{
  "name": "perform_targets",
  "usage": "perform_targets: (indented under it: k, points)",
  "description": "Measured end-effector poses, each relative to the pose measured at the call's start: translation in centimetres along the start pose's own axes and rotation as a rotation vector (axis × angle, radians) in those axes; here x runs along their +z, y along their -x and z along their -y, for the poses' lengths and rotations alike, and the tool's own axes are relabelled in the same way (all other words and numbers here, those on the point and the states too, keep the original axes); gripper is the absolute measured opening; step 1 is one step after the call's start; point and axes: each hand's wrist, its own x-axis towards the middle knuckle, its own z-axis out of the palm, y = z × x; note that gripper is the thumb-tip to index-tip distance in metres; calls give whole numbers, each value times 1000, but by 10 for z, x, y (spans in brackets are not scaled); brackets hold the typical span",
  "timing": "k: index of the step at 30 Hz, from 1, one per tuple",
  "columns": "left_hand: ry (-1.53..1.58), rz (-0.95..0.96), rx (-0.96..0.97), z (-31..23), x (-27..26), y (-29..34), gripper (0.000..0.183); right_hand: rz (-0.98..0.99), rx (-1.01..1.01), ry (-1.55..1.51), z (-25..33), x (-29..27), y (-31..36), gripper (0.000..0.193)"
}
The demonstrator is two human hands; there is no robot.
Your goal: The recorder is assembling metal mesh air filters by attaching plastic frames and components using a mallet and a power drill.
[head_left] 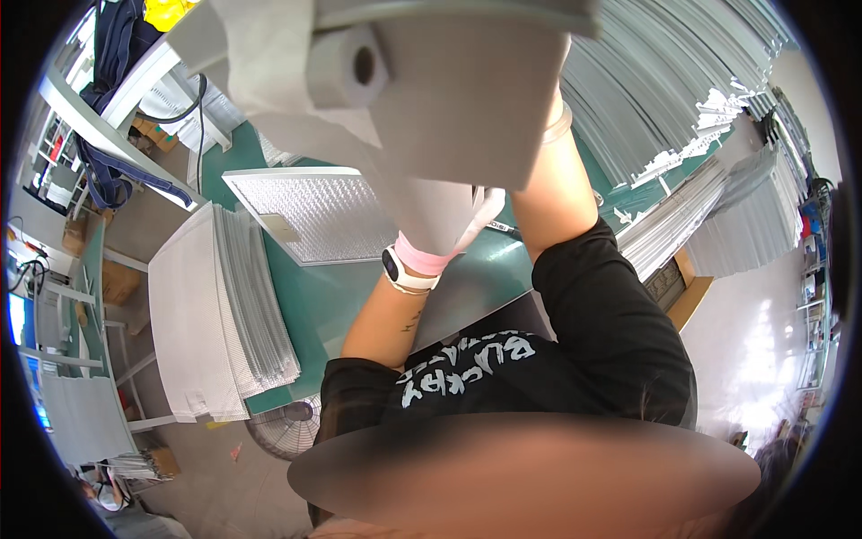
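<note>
- The framed mesh panel [310, 211] is over the green bench [323, 301], to the left of the left hand [482, 216].
- Its right end goes behind the large grey housing [467, 108] — I cannot tell if the fingers touch it.
- Left fingers are mostly covered — spread or pinching, I cannot tell; the right hand is hidden.

This seems to be a factory workshop, because there are a green worktable [310, 305] at centre, panel stacks at left [193, 314] and upper right [660, 81], and shelves [815, 314] along the right edge.
</note>
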Motion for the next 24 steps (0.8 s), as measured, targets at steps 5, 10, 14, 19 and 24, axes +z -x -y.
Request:
perform_targets:
  k: [5, 10, 14, 19, 24]
  points:
    - [-113, -65, -133, 25, 26, 28, 17, -177, -57, -88, -19, -6, 1, 34]
    - [-137, -31, -99, 9, 9, 19, 20, -70, -78, 157, 2, 14, 4, 30]
    - [-299, -185, 164, 5, 3, 9, 24, -124, -9, 72, 27, 23, -9, 14]
    - [-244, -54, 180, -22, -26, 15, 28, -101, -183, 147, 82, 70, -23, 10]
    - [-157, 220, 156, -55, -98, 106, 32, 58, -96, 243, 85, 82, -1, 12]
